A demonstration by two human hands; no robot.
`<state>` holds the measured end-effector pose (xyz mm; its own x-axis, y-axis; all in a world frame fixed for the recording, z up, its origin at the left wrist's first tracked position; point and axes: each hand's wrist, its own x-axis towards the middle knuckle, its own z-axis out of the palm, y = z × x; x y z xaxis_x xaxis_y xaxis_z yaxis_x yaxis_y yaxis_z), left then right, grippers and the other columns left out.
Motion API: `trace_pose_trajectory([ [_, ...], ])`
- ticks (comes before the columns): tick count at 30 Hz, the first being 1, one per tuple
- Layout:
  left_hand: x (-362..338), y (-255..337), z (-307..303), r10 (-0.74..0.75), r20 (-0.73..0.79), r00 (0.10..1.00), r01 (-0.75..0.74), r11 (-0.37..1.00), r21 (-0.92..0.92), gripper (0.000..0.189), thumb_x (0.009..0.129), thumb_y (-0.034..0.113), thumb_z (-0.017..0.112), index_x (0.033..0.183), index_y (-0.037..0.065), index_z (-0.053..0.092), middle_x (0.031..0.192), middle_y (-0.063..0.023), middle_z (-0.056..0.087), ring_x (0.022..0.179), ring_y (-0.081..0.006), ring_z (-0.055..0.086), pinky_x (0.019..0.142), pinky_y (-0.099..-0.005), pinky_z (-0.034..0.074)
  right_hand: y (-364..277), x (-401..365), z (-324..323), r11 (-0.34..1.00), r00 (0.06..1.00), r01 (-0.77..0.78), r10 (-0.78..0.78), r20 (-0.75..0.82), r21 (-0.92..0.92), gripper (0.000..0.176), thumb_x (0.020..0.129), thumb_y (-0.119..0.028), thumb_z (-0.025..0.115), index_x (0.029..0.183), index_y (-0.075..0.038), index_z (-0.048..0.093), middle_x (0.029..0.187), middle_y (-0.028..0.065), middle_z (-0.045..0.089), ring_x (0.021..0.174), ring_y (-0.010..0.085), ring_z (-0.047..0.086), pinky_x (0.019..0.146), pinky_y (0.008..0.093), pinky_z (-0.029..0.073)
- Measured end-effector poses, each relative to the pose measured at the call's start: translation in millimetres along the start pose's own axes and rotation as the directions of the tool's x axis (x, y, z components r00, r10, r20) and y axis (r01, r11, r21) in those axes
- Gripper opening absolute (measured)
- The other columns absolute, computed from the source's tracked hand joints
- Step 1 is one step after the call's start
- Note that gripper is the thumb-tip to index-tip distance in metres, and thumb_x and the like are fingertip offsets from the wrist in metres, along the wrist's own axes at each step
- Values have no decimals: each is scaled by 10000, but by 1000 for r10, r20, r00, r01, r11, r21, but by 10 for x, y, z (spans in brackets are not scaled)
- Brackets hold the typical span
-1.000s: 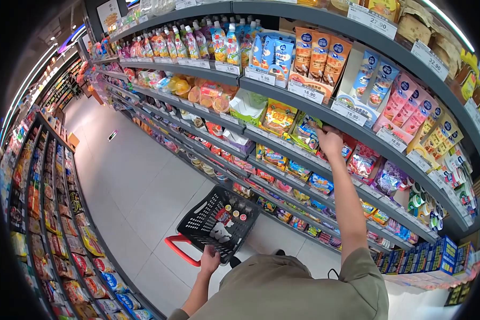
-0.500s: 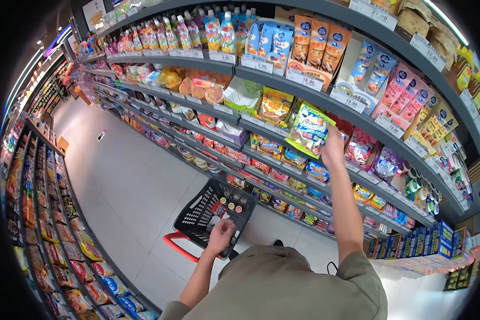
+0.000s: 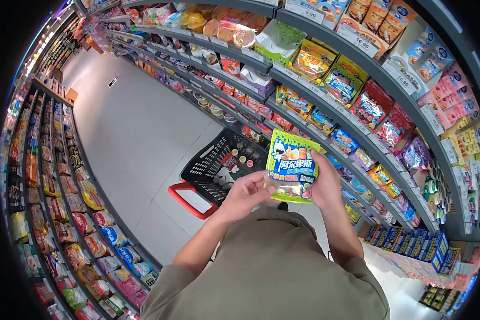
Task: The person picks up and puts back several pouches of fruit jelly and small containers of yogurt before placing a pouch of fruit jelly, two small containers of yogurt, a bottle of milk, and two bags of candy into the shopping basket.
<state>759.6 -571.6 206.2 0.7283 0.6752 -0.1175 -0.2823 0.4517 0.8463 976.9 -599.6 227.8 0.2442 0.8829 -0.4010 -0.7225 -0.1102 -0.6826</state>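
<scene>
A bright green bag of candy with blue and white lettering is held upright in front of my body, its printed face toward me. My right hand grips its right edge, thumb on the front. At the lower left corner, the fingers of my left hand close on the bag's edge. Behind and left of the hands, a black shopping basket with a red handle stands low near the floor. Several small round-lidded cups and a white item lie inside it.
Shelves of bagged candy, including a similar green bag, rise ahead and to the right. Another shelf unit with snack packs runs along the left. Between them lies a tiled aisle floor. Stacked blue boxes stand at the right.
My right hand has brought the green bag from the shelf down toward my body. My left hand has moved from above the basket to the bag. The view has tilted downward.
</scene>
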Motion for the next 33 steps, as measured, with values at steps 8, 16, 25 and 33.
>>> trace_pose_trajectory([
  [8, -95, 35, 13, 47, 16, 999, -48, 996, 81, 392, 970, 9, 584, 1353, -42, 515, 1236, -56, 647, 1040, -87, 631, 923, -293, 553, 2, -8, 67, 1000, 999, -2, 2, 35, 27, 300, 1000, -173, 582, 1222, 27, 556, 1132, 128, 670, 987, 199, 687, 840, 348, 574],
  [16, -118, 60, -3, 71, -5, 997, -71, 994, 81, 422, 965, 6, 594, 1373, -41, 499, 1235, -62, 647, 1036, -84, 635, 915, -275, 546, 12, 65, 93, 999, 997, -23, 20, 70, 42, 327, 993, -171, 589, 1241, 35, 535, 1144, 138, 662, 999, 211, 686, 866, 358, 569],
  [25, -6, -132, -117, 56, -115, 992, -36, 985, 168, 296, 1016, 185, 582, 1232, -18, 583, 1106, -24, 678, 952, -36, 610, 827, -248, 514, 67, 134, -58, 787, 927, 374, -339, 163, -491, 239, 1011, -209, 598, 933, -1, 686, 873, -2, 675, 749, 20, 557, 640, 212, 426],
  [33, 228, -241, 5, -180, 0, 984, 155, 843, -515, 445, 1052, 468, 436, 885, 70, 542, 664, -17, 557, 581, -93, 508, 566, -254, 410, 64, 206, 115, 835, 955, 279, -192, 225, -474, 385, 1023, -261, 575, 1291, 14, 607, 1256, 135, 622, 1153, 161, 570, 944, 305, 483],
])
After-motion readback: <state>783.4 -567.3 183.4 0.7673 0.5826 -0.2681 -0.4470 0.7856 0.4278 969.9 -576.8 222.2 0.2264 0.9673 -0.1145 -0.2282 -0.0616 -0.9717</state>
